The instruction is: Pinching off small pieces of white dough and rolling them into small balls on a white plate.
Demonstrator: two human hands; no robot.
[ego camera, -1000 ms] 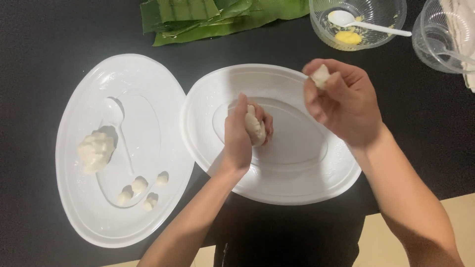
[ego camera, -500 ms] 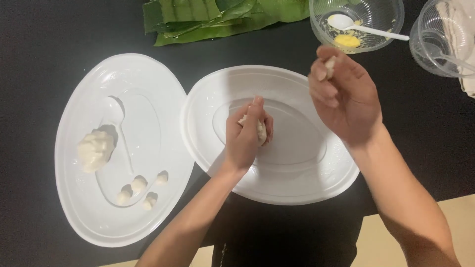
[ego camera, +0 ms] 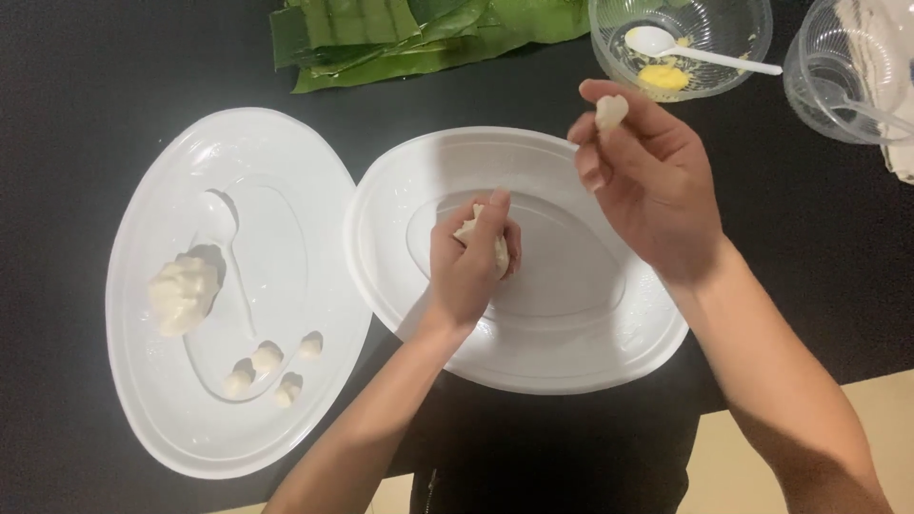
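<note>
A: Left hand (ego camera: 466, 262)?
B: Fingers curled tight round a dough lump (ego camera: 484, 240), held over the middle of the right-side white plate (ego camera: 533, 362)
A: Right hand (ego camera: 647, 181)?
B: Raised above that plate's far rim, fingertips pinching a small dough piece (ego camera: 610, 110), other fingers loosely bent
A: Rest?
B: Left-side white plate (ego camera: 162, 190) carries a bigger dough mound (ego camera: 181, 293) and four little dough balls (ego camera: 267, 358). Banana leaves (ego camera: 400, 29) at top, clear bowl (ego camera: 681, 43) with yellow filling (ego camera: 664, 77) and white spoon (ego camera: 700, 52), second clear bowl (ego camera: 847, 76) far right, black tabletop (ego camera: 114, 86)
</note>
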